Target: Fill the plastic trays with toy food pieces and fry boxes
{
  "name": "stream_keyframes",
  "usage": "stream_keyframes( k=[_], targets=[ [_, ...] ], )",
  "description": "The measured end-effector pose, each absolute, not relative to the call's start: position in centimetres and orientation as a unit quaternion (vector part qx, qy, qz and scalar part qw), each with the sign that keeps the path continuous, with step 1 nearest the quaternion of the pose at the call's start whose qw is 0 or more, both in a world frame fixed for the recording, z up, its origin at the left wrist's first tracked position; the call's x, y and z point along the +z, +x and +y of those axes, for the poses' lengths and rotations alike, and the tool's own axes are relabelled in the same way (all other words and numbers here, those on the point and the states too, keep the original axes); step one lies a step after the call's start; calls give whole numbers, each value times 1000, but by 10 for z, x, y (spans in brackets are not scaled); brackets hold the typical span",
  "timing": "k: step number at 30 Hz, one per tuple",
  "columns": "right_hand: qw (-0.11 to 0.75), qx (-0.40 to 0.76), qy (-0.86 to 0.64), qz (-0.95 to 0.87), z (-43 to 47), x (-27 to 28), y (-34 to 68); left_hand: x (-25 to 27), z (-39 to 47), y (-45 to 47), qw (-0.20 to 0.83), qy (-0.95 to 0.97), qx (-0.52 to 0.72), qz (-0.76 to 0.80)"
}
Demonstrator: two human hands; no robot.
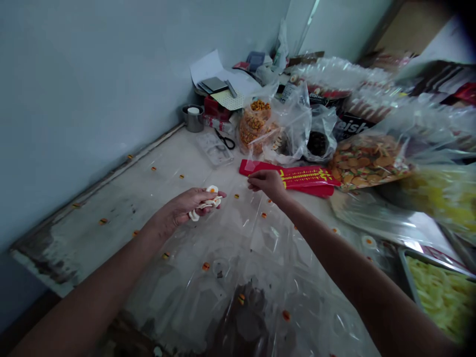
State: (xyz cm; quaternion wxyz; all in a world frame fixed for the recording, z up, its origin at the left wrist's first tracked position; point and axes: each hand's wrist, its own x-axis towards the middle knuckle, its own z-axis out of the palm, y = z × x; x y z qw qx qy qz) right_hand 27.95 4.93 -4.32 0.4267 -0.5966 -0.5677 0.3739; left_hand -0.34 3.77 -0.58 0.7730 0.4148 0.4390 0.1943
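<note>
My left hand (182, 204) is closed around several small fried-egg candies (212, 190), white with orange middles. My right hand (270, 183) is to the right, its fingertips pinched together over the clear plastic trays (268, 239); whatever the fingertips hold, if anything, is too small to make out. Just behind that hand lies red packaging with yellow print (308, 177). Small burger-shaped candies (206, 266) are spread across the clear trays, one here and there. Near my right forearm, another fried-egg candy (369, 241) rests on the plastic.
Along the back stand bags of orange snacks (255, 129), a bag of dark pieces (317, 143), and a bag of burger-like candies (366, 161). A metal tray of yellow-green strips (441, 287) sits at right. Scissors (226, 141) and a metal cup (193, 120) lie near the wall.
</note>
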Motion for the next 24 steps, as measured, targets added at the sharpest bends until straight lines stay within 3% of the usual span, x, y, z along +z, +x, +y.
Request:
stream_keyframes(
  k=[4,7,9,15,21,24],
  targets=[
    [307,123,-490,-806,49,-48,293,-3,32,-7,778,432,174,422],
    [216,56,-390,-894,50,-47,301,-3,35,-3,774,445,162,421],
    [201,37,-369,-907,54,-46,303,-5,39,0,775,446,154,420],
    [229,114,-384,-887,68,-49,305,-6,49,10,786,446,140,404],
    [379,247,-445,-773,63,-42,296,-9,50,18,769,459,130,425],
    [385,320,-457,-735,50,-24,271,-8,47,24,747,481,134,438]
  ],
)
